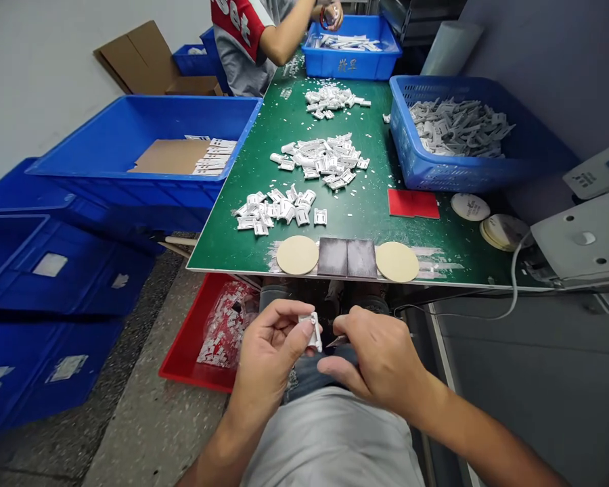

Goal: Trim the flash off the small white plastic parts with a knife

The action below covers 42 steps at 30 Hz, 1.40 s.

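Note:
Over my lap, just off the table's front edge, my left hand (277, 341) pinches a small white plastic part (313, 330) between thumb and fingers. Close on its right, my right hand (378, 352) has curled fingers around a small thin blade-like tool (337, 340), mostly hidden by the hand. The tip of that tool points toward the white part; a small gap seems to lie between them. Similar white parts lie in a near pile (279, 208), a middle pile (327, 159) and a far pile (332, 98) on the green table (223, 237).
Two round tan discs (297, 255) flank dark square pads (347, 258) along the table edge. A blue basket (436, 172) of parts stands right, near a red pad (413, 203). Below sits a red bin (183, 362) with scraps. A co-worker (248, 40) works beyond; blue crates (132, 179) stand left.

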Each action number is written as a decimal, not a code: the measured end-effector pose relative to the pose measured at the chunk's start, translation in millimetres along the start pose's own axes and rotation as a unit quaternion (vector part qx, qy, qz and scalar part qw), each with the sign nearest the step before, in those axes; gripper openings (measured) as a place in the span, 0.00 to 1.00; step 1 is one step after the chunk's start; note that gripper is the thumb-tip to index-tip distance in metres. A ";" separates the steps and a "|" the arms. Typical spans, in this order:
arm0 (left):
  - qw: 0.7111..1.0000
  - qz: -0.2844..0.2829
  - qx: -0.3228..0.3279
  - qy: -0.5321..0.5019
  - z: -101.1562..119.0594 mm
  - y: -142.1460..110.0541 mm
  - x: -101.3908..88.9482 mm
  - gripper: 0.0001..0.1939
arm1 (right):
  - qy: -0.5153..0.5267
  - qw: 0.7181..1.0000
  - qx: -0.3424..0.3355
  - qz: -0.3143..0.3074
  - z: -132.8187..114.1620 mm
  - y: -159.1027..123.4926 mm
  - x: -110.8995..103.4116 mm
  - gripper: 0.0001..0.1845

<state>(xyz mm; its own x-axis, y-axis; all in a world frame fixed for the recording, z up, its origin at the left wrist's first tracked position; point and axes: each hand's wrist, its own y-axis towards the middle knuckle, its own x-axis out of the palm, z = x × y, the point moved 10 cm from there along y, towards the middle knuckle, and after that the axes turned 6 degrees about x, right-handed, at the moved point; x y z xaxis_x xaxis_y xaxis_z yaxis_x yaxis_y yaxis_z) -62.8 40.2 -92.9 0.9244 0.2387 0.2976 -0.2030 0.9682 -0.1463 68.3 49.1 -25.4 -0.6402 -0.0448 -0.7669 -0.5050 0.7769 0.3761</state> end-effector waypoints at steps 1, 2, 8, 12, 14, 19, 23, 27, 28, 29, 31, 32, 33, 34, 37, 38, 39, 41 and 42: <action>1.000 0.003 -0.004 0.010 -0.2 -0.8 0.6 0.08 | -0.039 0.999 -0.018 0.006 -2.9 0.7 -0.7 0.29; 1.000 0.007 -0.009 0.021 -0.8 -1.5 0.4 0.08 | -0.071 0.997 -0.029 0.011 -4.9 1.3 -0.8 0.30; 0.998 0.026 -0.026 0.053 -6.3 -2.5 -5.1 0.11 | -0.170 0.985 -0.030 0.018 -3.5 3.0 1.5 0.34; 0.998 0.029 -0.028 0.053 -7.0 -2.2 -6.8 0.11 | -0.173 0.984 -0.024 0.027 -2.1 2.8 1.4 0.34; 0.997 0.030 -0.032 0.059 -6.8 -1.9 -6.9 0.11 | -0.172 0.984 -0.023 0.030 -2.0 2.1 1.6 0.34; 0.997 0.029 -0.032 0.064 -5.2 -0.3 -5.9 0.11 | -0.177 0.984 -0.028 0.024 -1.6 0.4 4.8 0.33; 0.997 0.037 -0.029 0.059 -5.7 -0.3 -6.2 0.12 | -0.175 0.984 -0.025 0.019 -0.4 -0.1 6.7 0.33; 0.997 0.036 -0.031 0.059 -6.1 -0.5 -4.9 0.11 | -0.171 0.985 -0.026 0.019 -0.9 -1.9 8.2 0.32; 0.997 0.036 -0.032 0.061 -6.2 -0.5 -4.8 0.11 | -0.171 0.985 -0.026 0.020 -1.0 -2.4 8.3 0.32; 0.997 0.038 -0.032 0.062 -6.2 -0.4 -5.0 0.11 | -0.169 0.985 -0.026 0.022 -1.3 -3.0 8.3 0.32; 0.996 0.044 -0.032 0.065 -6.1 -0.5 -5.4 0.12 | -0.164 0.986 -0.029 0.028 -1.6 -3.9 7.9 0.32; 0.996 0.048 -0.032 0.066 -6.1 -0.9 -5.8 0.12 | -0.158 0.987 -0.031 0.032 -1.6 -4.3 7.6 0.32; 0.996 0.051 -0.030 0.067 -5.7 -1.4 -5.9 0.12 | -0.145 0.988 -0.032 0.033 -1.5 -4.6 7.6 0.32; 0.996 0.051 -0.026 0.070 -4.7 -2.0 -5.5 0.12 | -0.122 0.991 -0.034 0.033 -1.3 -4.8 7.4 0.32; 0.994 0.041 0.000 0.104 2.8 -4.3 -2.4 0.09 | 0.037 0.999 -0.004 -0.008 4.1 -3.2 10.8 0.30; 0.993 0.032 0.013 0.112 6.2 -5.0 -0.1 0.09 | 0.113 0.993 0.026 -0.036 8.0 -2.3 14.4 0.27; 0.994 0.019 0.024 0.109 9.0 -5.5 3.0 0.09 | 0.189 0.977 0.066 -0.069 12.4 -1.9 19.6 0.25; 0.997 -0.020 0.026 0.066 9.6 -6.0 11.6 0.08 | 0.315 0.927 0.153 -0.133 18.8 -4.2 31.9 0.20; 0.999 -0.042 0.013 0.030 7.0 -6.2 16.6 0.07 | 0.357 0.902 0.186 -0.158 19.4 -6.3 36.8 0.20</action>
<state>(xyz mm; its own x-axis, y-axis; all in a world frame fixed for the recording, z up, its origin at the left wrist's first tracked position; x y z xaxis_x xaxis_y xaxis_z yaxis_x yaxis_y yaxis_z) -48.5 38.7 -80.4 0.9561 0.1518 0.2507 -0.1310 0.9866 -0.0977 59.1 54.7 -66.1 -0.7747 -0.5908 -0.2254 -0.5837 0.8052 -0.1043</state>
